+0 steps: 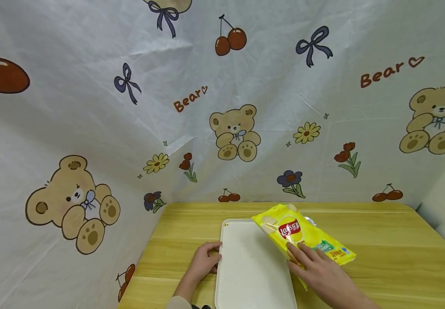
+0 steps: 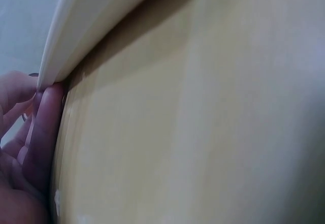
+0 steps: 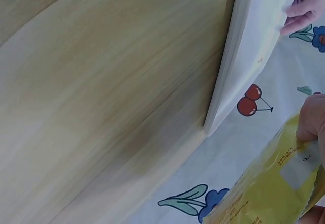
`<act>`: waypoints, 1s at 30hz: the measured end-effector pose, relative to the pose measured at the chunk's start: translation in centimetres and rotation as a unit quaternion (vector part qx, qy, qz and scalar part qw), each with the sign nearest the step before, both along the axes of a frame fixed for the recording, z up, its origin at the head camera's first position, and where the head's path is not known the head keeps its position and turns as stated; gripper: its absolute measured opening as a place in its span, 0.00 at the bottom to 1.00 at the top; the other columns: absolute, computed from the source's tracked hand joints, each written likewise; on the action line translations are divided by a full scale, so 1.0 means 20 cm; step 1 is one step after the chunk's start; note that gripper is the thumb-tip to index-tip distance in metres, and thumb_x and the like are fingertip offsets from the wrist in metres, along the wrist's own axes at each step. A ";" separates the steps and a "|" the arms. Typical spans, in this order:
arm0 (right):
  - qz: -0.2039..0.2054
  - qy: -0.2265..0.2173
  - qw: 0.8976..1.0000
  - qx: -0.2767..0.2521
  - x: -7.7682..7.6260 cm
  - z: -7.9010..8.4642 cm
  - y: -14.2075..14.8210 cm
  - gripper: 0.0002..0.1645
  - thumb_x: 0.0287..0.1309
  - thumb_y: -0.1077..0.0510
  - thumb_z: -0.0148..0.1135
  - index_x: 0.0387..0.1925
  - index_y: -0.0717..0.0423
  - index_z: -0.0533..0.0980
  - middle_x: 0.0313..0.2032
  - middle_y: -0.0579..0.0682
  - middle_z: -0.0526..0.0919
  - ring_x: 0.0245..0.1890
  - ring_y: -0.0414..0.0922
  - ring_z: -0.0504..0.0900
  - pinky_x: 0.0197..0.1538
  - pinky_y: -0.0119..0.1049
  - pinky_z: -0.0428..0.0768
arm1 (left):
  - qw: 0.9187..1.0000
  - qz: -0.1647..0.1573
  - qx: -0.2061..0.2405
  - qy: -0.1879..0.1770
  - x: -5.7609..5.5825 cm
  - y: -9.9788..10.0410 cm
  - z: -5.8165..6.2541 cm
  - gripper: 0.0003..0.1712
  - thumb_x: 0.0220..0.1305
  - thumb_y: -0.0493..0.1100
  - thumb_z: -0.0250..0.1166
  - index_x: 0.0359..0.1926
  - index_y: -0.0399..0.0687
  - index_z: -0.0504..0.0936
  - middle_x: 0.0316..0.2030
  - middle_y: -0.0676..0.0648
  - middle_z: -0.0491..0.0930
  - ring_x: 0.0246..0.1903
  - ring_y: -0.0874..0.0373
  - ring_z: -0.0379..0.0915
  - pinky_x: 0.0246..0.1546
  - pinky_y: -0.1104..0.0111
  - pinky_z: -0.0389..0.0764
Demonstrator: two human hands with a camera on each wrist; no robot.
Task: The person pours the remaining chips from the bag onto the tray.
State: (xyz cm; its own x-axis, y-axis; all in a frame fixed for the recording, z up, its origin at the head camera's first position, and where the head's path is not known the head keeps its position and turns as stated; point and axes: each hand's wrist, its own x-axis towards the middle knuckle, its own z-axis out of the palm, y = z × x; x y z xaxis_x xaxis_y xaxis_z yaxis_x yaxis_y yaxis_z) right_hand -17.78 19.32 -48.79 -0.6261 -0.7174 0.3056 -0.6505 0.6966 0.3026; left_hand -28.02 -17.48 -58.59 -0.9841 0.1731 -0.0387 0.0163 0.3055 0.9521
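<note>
A white rectangular tray (image 1: 251, 266) lies on the wooden table, its long side running away from me. At its left rim my left hand (image 1: 203, 259) pinches the edge; in the left wrist view the fingers (image 2: 44, 132) reach beneath the rim. Over the tray's right side, a yellow Lay's chip bag (image 1: 290, 227) is tilted in the air, and my right hand (image 1: 317, 268) grips it by its near edge. The right wrist view shows the bag's printed back (image 3: 269, 183) with the thumb pressed on it.
A small silvery thing (image 1: 310, 221) peeks out behind the bag; its kind is hidden. The wooden table (image 1: 392, 249) extends right of the tray. A white cloth (image 1: 269, 86) printed with bears, cherries and bows hangs behind and to the left.
</note>
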 end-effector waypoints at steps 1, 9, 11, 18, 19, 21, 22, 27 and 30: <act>0.002 0.001 1.000 0.001 0.00 0.00 0.00 0.43 0.34 0.62 0.83 0.56 0.40 0.76 0.67 0.52 0.73 0.59 0.54 0.76 0.51 0.55 0.85 | 1.000 0.000 0.000 0.000 0.00 0.00 0.00 0.25 0.63 0.34 0.65 0.62 0.42 0.79 0.48 0.43 0.75 0.22 0.60 0.70 0.18 0.67 0.83; 0.016 -0.018 1.000 0.016 0.02 0.02 -0.04 0.41 0.40 0.55 0.82 0.59 0.40 0.75 0.70 0.52 0.70 0.60 0.56 0.76 0.51 0.56 0.85 | 1.000 0.000 -0.007 0.008 0.01 0.00 0.01 0.24 0.63 0.34 0.65 0.61 0.42 0.80 0.48 0.42 0.76 0.22 0.61 0.71 0.18 0.68 0.83; 0.023 -0.014 0.999 0.018 0.02 0.03 -0.05 0.40 0.40 0.54 0.82 0.59 0.41 0.75 0.70 0.52 0.70 0.60 0.55 0.77 0.50 0.55 0.85 | 1.000 0.002 -0.008 0.010 0.01 0.00 0.01 0.24 0.63 0.34 0.65 0.61 0.41 0.80 0.48 0.42 0.76 0.22 0.62 0.71 0.17 0.68 0.83; 0.037 -0.010 0.999 0.029 0.02 0.03 -0.09 0.41 0.41 0.50 0.82 0.60 0.41 0.75 0.70 0.53 0.69 0.60 0.55 0.76 0.51 0.54 0.85 | 1.000 0.006 -0.006 0.008 0.01 0.01 0.00 0.24 0.62 0.33 0.65 0.61 0.41 0.80 0.48 0.42 0.76 0.22 0.61 0.72 0.18 0.66 0.84; 0.038 -0.012 0.999 0.029 0.02 0.03 -0.10 0.40 0.42 0.47 0.81 0.60 0.40 0.75 0.70 0.53 0.69 0.60 0.55 0.76 0.51 0.54 0.85 | 1.000 0.008 -0.006 0.004 0.01 0.01 0.00 0.24 0.63 0.34 0.65 0.61 0.42 0.80 0.48 0.43 0.76 0.23 0.60 0.72 0.18 0.66 0.84; 0.040 -0.016 0.999 0.026 0.03 0.03 -0.10 0.39 0.46 0.37 0.76 0.61 0.40 0.75 0.70 0.52 0.69 0.60 0.55 0.76 0.51 0.54 0.85 | 1.000 0.008 -0.007 0.005 0.01 0.01 -0.01 0.24 0.63 0.34 0.65 0.61 0.42 0.80 0.48 0.43 0.76 0.23 0.60 0.72 0.18 0.65 0.84; 0.042 -0.016 0.999 0.023 0.03 0.03 -0.10 0.39 0.48 0.32 0.72 0.60 0.40 0.75 0.70 0.52 0.69 0.60 0.55 0.76 0.51 0.54 0.85 | 1.000 0.008 -0.007 0.006 0.01 0.01 -0.01 0.24 0.62 0.34 0.65 0.60 0.42 0.80 0.48 0.43 0.76 0.23 0.59 0.72 0.18 0.65 0.84; 0.060 -0.011 0.998 0.010 0.03 0.03 -0.12 0.41 0.54 0.20 0.54 0.61 0.38 0.74 0.70 0.51 0.70 0.60 0.52 0.76 0.51 0.50 0.85 | 1.000 0.012 -0.012 0.010 0.01 0.01 0.01 0.24 0.62 0.33 0.65 0.60 0.42 0.80 0.47 0.43 0.76 0.22 0.60 0.71 0.18 0.65 0.84; 0.070 -0.013 0.997 0.010 0.02 0.03 -0.13 0.41 0.55 0.21 0.54 0.62 0.38 0.73 0.70 0.50 0.70 0.60 0.51 0.75 0.51 0.48 0.85 | 1.000 0.013 -0.018 0.012 0.01 0.01 0.01 0.23 0.62 0.33 0.65 0.60 0.42 0.80 0.47 0.43 0.76 0.22 0.60 0.71 0.18 0.66 0.83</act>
